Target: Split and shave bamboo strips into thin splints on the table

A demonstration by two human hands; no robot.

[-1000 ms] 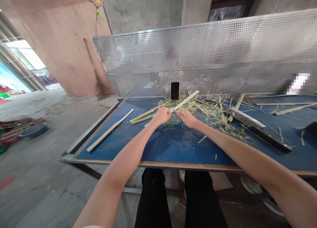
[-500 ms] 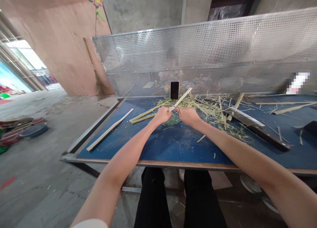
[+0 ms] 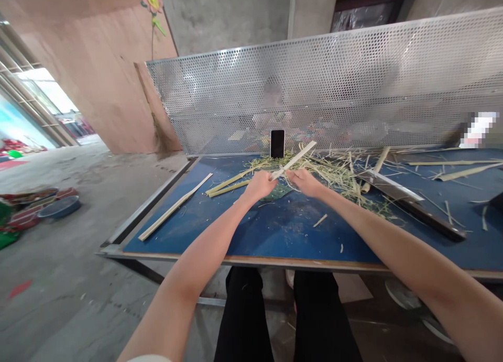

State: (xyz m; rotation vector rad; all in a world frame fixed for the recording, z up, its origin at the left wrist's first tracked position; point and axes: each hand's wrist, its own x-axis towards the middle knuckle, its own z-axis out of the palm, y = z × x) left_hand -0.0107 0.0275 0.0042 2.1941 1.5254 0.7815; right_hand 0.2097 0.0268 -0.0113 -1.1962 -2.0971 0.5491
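A long pale stalk strip [image 3: 301, 155] slants up and to the right over the blue table. My left hand [image 3: 260, 186] is closed around its lower end. Against the strip's near side, my right hand [image 3: 304, 182] has its fingers closed; what they pinch is too small to make out. Thin curled shavings hang close to the right fingers. Under the hands lies a green translucent piece [image 3: 280, 192], partly covered. Behind them spreads a heap of greenish shavings [image 3: 334, 173].
A phone [image 3: 277, 144] stands at the back before a perforated metal screen [image 3: 314, 84]. A cleaver with a dark handle [image 3: 432, 219] lies to the right. One pale strip [image 3: 176, 206] lies at the left, with greenish stalks [image 3: 230, 186] nearer the middle.
The strip and both hands have shifted slightly to the right. My right hand has moved a little away from my left along the strip. The view has tilted slightly.
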